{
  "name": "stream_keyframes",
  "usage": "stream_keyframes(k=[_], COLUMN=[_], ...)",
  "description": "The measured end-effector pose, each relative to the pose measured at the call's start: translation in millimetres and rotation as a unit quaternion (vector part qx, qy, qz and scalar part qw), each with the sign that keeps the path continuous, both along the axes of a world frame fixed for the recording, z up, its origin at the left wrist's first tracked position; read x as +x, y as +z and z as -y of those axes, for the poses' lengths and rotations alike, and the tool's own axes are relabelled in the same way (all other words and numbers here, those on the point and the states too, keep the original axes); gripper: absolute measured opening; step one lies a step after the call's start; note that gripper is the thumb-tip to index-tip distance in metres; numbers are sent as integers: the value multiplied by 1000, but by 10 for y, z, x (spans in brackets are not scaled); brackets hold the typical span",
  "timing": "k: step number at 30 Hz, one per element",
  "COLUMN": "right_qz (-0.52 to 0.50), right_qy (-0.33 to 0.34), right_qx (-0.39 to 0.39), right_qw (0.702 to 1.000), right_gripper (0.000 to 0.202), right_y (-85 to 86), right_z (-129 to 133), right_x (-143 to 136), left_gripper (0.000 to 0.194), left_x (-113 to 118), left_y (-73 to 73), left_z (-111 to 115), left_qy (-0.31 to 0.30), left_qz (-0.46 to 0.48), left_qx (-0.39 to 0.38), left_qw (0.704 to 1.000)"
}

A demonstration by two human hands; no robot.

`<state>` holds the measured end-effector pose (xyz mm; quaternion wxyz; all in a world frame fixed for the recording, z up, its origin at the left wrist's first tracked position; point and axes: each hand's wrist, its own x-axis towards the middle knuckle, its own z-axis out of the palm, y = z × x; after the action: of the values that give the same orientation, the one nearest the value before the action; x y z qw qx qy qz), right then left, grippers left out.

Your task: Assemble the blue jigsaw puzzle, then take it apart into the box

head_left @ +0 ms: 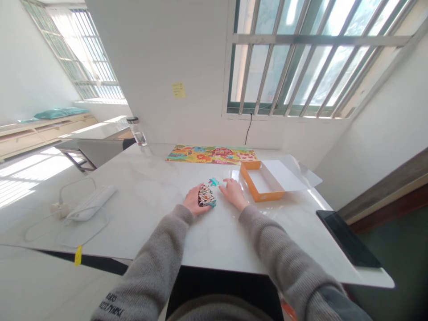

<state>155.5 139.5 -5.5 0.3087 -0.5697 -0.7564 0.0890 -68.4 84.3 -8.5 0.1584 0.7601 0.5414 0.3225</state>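
My left hand [195, 199] is curled around a stack of puzzle pieces [205, 196] on the white marble table [214, 240], thumb along the near side and fingers at the far side. Just beyond the stack lies a small teal puzzle piece [213, 182], flat on the table. My right hand [233, 192] rests to the right of that piece, fingers apart and fingertips close to it, with nothing visible in its grasp. A colourful farm picture sheet [203, 154] lies along the wall behind both hands.
An orange open box [267, 196] with a white lid part [284, 174] stands right of my right hand. A black tablet [347, 238] lies at the right edge. At left are a white power strip [92, 203] with cables and a glass bottle [137, 132].
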Motion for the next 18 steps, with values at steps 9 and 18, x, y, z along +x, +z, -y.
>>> stream_keyframes(k=[9,18], right_qz=[51,-207], right_qy=[-31,42], right_qx=[-59,29], right_qw=[996,977], right_gripper=[35,7], right_y=[-2,-27], right_z=[-281,-137], right_x=[-307,-175], left_gripper=[97,97], left_x=[73,59], left_y=[54,34], left_z=[60,40], left_qy=[12,4], left_qz=[-19,-39], left_qx=[-8,-2], left_qw=[1000,999])
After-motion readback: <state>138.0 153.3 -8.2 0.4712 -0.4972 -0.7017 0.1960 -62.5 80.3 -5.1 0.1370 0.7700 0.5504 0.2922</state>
